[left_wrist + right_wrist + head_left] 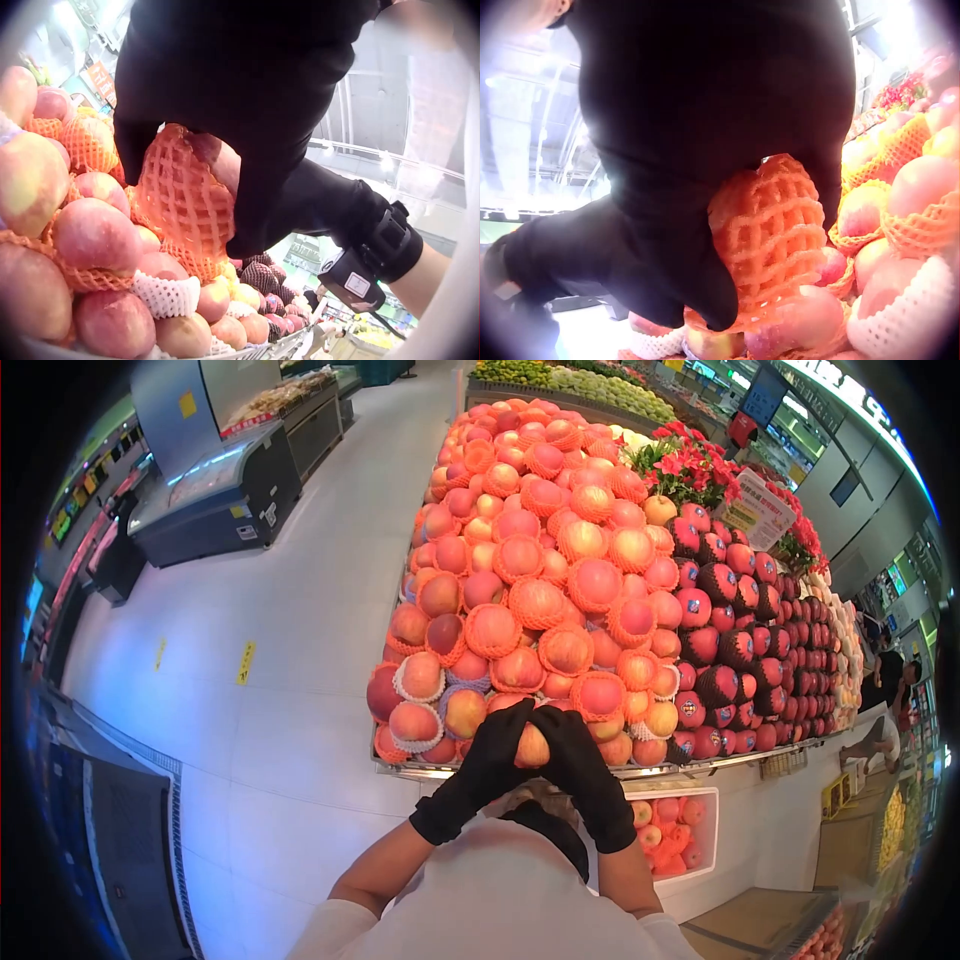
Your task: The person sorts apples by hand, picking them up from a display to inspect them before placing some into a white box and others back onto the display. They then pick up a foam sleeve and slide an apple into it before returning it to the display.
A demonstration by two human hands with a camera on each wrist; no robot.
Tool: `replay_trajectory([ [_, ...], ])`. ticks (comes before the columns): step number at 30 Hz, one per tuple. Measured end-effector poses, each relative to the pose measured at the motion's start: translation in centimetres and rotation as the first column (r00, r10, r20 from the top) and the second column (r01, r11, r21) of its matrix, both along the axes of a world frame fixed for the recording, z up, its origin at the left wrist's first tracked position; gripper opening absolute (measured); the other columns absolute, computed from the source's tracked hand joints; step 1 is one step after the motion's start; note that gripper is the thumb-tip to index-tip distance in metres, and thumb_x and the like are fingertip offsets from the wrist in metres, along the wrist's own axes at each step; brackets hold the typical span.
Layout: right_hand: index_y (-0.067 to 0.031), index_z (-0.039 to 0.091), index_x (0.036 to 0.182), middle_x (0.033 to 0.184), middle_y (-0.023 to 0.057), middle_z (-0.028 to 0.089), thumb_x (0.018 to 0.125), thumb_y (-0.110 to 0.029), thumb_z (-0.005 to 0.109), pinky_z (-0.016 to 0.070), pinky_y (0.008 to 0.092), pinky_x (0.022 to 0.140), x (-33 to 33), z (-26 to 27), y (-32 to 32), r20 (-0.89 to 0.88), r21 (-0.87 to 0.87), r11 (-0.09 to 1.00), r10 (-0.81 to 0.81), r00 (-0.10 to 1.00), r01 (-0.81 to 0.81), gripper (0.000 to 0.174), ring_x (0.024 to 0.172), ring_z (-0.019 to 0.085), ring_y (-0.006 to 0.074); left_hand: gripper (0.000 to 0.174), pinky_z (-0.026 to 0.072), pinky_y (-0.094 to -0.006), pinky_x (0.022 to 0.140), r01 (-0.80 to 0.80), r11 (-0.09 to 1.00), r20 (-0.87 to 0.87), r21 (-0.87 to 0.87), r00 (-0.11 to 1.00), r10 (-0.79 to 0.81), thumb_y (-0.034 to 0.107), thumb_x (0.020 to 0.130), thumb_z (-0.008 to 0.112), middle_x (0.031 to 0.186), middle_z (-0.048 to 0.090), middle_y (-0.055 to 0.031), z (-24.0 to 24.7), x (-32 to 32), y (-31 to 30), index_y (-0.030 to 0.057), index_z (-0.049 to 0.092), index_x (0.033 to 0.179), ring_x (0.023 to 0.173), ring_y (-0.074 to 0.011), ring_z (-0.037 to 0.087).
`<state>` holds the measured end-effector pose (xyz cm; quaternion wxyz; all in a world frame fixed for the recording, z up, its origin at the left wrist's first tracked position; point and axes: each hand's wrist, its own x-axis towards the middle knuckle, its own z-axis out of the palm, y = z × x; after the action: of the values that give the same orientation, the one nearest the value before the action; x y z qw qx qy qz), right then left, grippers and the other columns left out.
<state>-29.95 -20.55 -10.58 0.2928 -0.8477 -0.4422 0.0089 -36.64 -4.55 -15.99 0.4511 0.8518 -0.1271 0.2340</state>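
An apple in an orange foam net is held between both hands at the front edge of a big heap of apples. My left hand, in a black glove, grips it from the left, fingers over the top and thumb lower down. From the other side my right hand, also black-gloved, holds the same apple, its thumb low by the net. The gloves hide much of the fruit. Other apples in orange or white nets lie close around the hands.
Dark-netted apples fill the stand's right part, below red flowers and a sign. Under the front ledge, a white box contains several apples. Pale floor runs along the left, with a freezer beyond.
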Motion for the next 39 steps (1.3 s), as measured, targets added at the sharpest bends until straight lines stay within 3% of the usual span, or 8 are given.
replay_trajectory([
  [11,-0.0047,0.055,0.125,0.112,0.0183,0.06,0.067,-0.009,0.079,0.0467,0.0445,0.086,3.9,0.1,-4.3,0.029,0.147,0.988,0.033,0.999,-0.037,0.064,0.096,0.058,0.039,0.101,0.0385,-0.0412,0.111,0.065,0.95,-0.254,-0.307,0.956,-0.147,0.021,0.069,0.091,0.145,0.046,-0.0168,-0.1,2.7,-1.7,0.0016,0.034,0.149,0.133,-0.0307,0.047],
  [14,-0.0035,0.054,0.125,0.111,0.0188,0.06,0.066,-0.01,0.081,0.0475,0.045,0.085,5.3,0.8,-6.0,0.025,0.224,0.975,-0.02,0.999,0.014,0.065,0.097,0.058,0.0398,0.101,0.039,-0.04,0.11,0.042,0.998,-0.239,-0.044,0.97,-0.052,0.019,0.068,0.091,0.147,0.044,-0.0175,1.8,4.0,-1.7,0.0029,0.034,0.149,0.135,-0.0305,0.045],
  [24,-0.0048,0.049,0.135,0.129,0.015,0.055,0.076,-0.003,0.073,0.0419,0.0398,0.103,6.4,1.5,-9.1,-0.123,0.215,0.976,0.054,0.991,-0.026,0.064,0.121,0.053,0.03,0.092,0.04,-0.0367,0.108,0.222,0.97,-0.296,-0.097,0.924,-0.241,0.011,0.07,0.089,0.137,0.053,-0.0131,3.8,7.7,-5.4,0.0011,0.038,0.147,0.127,-0.0238,0.051],
  [26,-0.0045,0.049,0.136,0.126,0.0153,0.055,0.074,-0.006,0.075,0.0429,0.0407,0.101,7.3,-2.2,-9.4,-0.128,0.176,0.984,0.047,0.991,-0.024,0.067,0.117,0.054,0.0316,0.087,0.0405,-0.0357,0.108,0.143,0.903,-0.448,-0.406,0.83,-0.333,0.008,0.074,0.086,0.137,0.053,-0.0116,3.7,8.2,-6.4,0.0017,0.039,0.147,0.127,-0.0225,0.051],
  [28,-0.0043,0.049,0.136,0.124,0.0158,0.055,0.072,-0.008,0.077,0.0438,0.0417,0.098,7.1,-2.9,-10.1,-0.082,0.19,0.982,0.023,0.996,-0.008,0.07,0.113,0.054,0.0331,0.076,0.0423,-0.0353,0.107,-0.072,0.602,-0.483,-0.795,0.676,-0.557,0.007,0.08,0.081,0.137,0.053,-0.0104,3.3,9.1,-7.4,0.0016,0.041,0.145,0.126,-0.0224,0.052],
  [30,-0.0037,0.047,0.137,0.122,0.0165,0.055,0.072,-0.011,0.076,0.0441,0.0421,0.096,7.2,-2.9,-11.2,-0.114,0.198,0.98,0.021,0.993,0.002,0.071,0.11,0.054,0.0336,0.077,0.042,-0.035,0.107,0.003,0.666,-0.483,-0.746,0.687,-0.543,0.008,0.08,0.081,0.137,0.053,-0.0101,3.1,9.5,-7.9,0.0021,0.041,0.145,0.126,-0.0217,0.051],
  [32,-0.0034,0.045,0.139,0.127,0.0161,0.054,0.077,-0.013,0.076,0.0432,0.0409,0.101,7.2,-2.9,-12.2,-0.128,0.175,0.985,0.009,0.992,0.013,0.07,0.117,0.053,0.0314,0.088,0.0397,-0.035,0.109,0.31,0.943,-0.385,-0.121,0.861,-0.332,0.011,0.073,0.086,0.139,0.051,-0.0107,3.1,9.5,-7.7,0.0031,0.038,0.147,0.129,-0.0205,0.048],
  [39,-0.0024,0.041,0.143,0.142,0.0137,0.047,0.09,-0.019,0.071,0.0351,0.0365,0.113,8.3,-0.3,-15.1,-0.524,0.501,0.838,0.097,0.846,0.215,0.064,0.135,0.043,0.0231,0.073,0.0436,-0.0366,0.105,0.071,0.763,-0.586,-0.642,0.596,-0.549,0.017,0.078,0.085,0.134,0.056,-0.0099,10.6,11.6,-10.6,0.002,0.048,0.139,0.123,-0.0193,0.053],
])
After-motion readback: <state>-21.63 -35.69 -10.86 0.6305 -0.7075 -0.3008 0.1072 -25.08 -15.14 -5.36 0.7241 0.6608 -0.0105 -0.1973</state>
